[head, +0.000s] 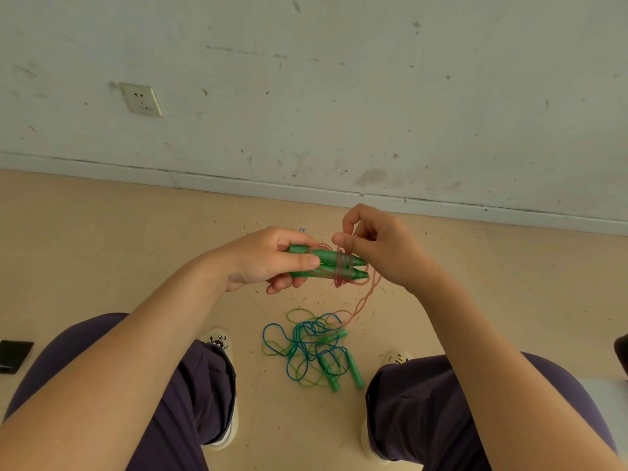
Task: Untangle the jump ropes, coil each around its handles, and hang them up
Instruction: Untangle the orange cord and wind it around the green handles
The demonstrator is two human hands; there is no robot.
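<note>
My left hand (265, 261) grips two green handles (326, 265) side by side, held level above the floor. A pink translucent rope (343, 270) is wound a few turns around the handles' right ends. My right hand (377, 246) pinches that pink rope between thumb and forefinger just above the handles. The loose pink rope tail (365, 300) hangs down to the floor. Below, between my feet, a tangled pile of blue and green ropes (306, 348) lies on the floor with green handles (343, 372) sticking out at its lower right.
I sit low with my knees apart above a beige floor (102, 249) strewn with small debris. A scuffed white wall with a socket (142, 100) rises close in front. A black flat object (13, 355) lies at the far left.
</note>
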